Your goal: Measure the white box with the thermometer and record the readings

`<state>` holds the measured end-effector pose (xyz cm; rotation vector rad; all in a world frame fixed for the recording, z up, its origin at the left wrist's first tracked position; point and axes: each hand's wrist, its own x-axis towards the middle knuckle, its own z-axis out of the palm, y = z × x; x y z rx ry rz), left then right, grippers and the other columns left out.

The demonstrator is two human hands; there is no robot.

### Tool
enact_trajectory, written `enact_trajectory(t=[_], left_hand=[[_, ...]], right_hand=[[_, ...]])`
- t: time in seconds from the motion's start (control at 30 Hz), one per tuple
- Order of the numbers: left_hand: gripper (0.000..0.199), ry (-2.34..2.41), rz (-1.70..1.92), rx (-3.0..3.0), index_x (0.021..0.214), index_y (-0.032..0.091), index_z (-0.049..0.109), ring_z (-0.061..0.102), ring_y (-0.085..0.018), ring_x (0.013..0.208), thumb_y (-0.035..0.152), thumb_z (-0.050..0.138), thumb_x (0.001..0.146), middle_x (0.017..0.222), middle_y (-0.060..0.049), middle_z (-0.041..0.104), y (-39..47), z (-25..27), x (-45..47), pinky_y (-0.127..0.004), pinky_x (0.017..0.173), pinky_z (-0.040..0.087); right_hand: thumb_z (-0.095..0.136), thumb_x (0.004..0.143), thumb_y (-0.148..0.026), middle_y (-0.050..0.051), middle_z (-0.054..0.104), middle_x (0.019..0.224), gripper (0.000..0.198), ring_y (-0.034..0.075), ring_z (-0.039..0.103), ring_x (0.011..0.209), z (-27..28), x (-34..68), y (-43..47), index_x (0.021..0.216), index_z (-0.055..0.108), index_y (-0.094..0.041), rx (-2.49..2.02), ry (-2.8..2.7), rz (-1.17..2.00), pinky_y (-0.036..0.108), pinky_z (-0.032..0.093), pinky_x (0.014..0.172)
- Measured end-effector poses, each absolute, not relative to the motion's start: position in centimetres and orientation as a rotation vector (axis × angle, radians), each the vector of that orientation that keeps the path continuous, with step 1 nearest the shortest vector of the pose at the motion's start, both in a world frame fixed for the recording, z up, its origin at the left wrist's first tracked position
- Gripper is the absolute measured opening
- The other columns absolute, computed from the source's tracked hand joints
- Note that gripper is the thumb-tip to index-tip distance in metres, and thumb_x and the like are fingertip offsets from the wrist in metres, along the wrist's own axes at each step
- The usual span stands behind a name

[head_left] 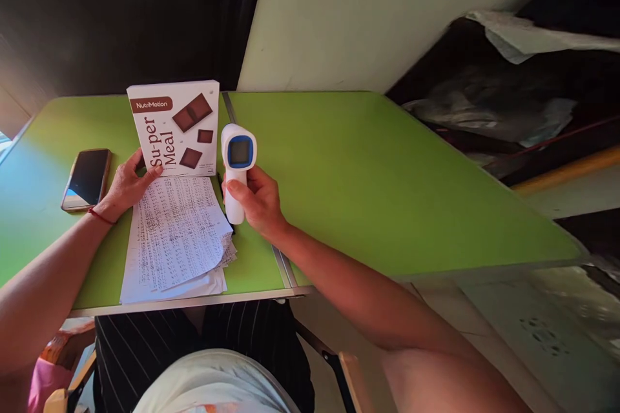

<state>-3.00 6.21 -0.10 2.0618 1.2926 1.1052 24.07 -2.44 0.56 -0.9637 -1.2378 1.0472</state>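
Observation:
My left hand (130,184) grips the lower left edge of a white chocolate box (194,158) printed "NutriMotion Su-per Meal" with brown squares on it. The box is held up, its printed front turned to me. Wrapped round the handle of a white infrared thermometer (234,200) is my right hand (259,200). The thermometer stands upright just right of the box, its blue-rimmed screen facing me and looking dark. Below the box lies a stack of handwritten papers (177,239), its right corners curled. Something dark and thin, partly hidden, lies behind the thermometer's handle.
A phone (88,177) lies face up left of my left hand. The green folding table (387,193) has a metal seam (283,268) across it. A dark panel and a pale wall stand behind. Dark shelving with plastic wrap (489,106) is at the right.

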Motion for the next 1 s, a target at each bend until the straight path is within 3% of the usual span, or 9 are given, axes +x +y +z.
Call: enact_trajectory(t=[0.3,0.47,0.6,0.73,1.0], left_hand=[[0.053,1.181,1.144,2.028,0.122,0.024,0.07,0.079,-0.031,0.109,0.066,0.075,0.09,0.119,-0.009,0.082,6.4,-0.5,-2.7,-0.041,0.092,0.068],[0.08,1.131,1.178,1.93,0.145,0.024,0.053,0.077,-0.031,0.117,0.067,0.081,0.084,0.127,-0.013,0.079,7.0,-1.6,-3.0,-0.044,0.1,0.065],[0.094,1.116,1.212,1.91,0.155,0.023,0.04,0.077,-0.031,0.116,0.067,0.082,0.083,0.126,-0.015,0.078,7.6,-2.5,-3.4,-0.044,0.099,0.065],[0.092,1.107,1.235,1.95,0.153,0.022,0.04,0.074,-0.03,0.122,0.064,0.083,0.083,0.13,-0.015,0.074,7.9,-2.7,-3.6,-0.042,0.101,0.064],[0.079,1.188,1.238,1.961,0.144,0.023,0.047,0.069,-0.034,0.131,0.05,0.086,0.081,0.143,-0.016,0.068,7.8,-2.7,-3.7,-0.048,0.107,0.061]], right_hand=[[0.077,0.075,-0.073,0.002,0.067,0.085,0.053,0.02,0.062,0.08,0.4,24.8,-1.9,0.096,0.067,-0.025,-1.046,-1.258,1.015,0.037,0.054,0.071],[0.075,0.079,-0.062,0.004,0.074,0.089,0.042,0.024,0.066,0.085,0.1,27.2,0.2,0.094,0.07,-0.023,-1.318,-1.426,0.772,0.04,0.054,0.077],[0.077,0.079,-0.048,0.007,0.078,0.095,0.031,0.027,0.07,0.089,0.0,29.2,1.6,0.098,0.074,-0.023,-1.785,-1.587,0.553,0.041,0.053,0.079],[0.074,0.084,-0.043,0.01,0.08,0.1,0.029,0.03,0.074,0.094,-0.1,29.9,1.8,0.103,0.076,-0.021,-2.05,-1.696,0.397,0.041,0.054,0.082],[0.073,0.088,-0.043,0.013,0.079,0.107,0.036,0.032,0.073,0.097,-0.4,30.4,1.9,0.115,0.075,-0.019,-2.112,-1.733,0.314,0.044,0.055,0.085]])
